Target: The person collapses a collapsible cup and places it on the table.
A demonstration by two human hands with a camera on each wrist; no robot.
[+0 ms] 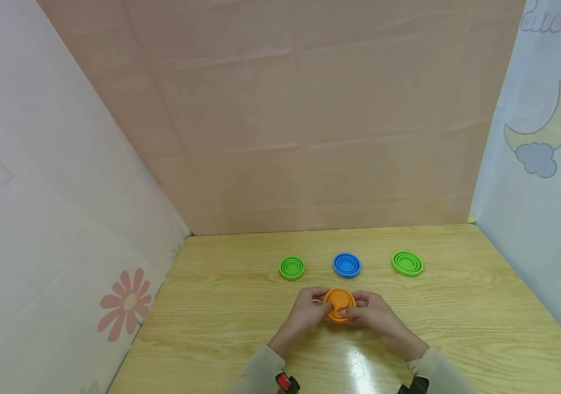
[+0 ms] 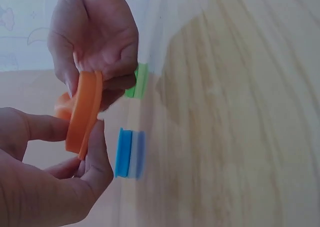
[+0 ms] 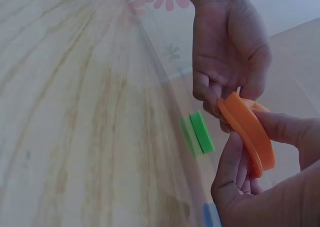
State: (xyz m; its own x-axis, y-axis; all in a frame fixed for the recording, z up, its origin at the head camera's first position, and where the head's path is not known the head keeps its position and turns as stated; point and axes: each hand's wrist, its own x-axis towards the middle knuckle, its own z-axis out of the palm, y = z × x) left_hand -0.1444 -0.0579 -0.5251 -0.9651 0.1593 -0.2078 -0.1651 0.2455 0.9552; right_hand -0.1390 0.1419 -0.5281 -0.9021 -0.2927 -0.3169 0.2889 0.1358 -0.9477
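An orange collapsible cup [image 1: 340,298], folded into a flat ringed disc, is held above the table between both hands. My left hand [image 1: 308,309] pinches its left rim, thumb on the face turned up. On the opposite side my right hand [image 1: 377,316] grips the rim, its thumb lying on the same face. From the left wrist view the cup [image 2: 85,114] appears edge-on, with a part bulging out under the thumbs. Beyond the hands lie a green folded cup [image 1: 291,268] at left, a blue one [image 1: 346,265] in the middle and another green one [image 1: 407,264] at right.
The light wooden table [image 1: 231,306] ends at a brown paper-like backdrop [image 1: 334,137]. Patterned panels rise on the left [image 1: 63,191] and on the right [image 1: 546,219].
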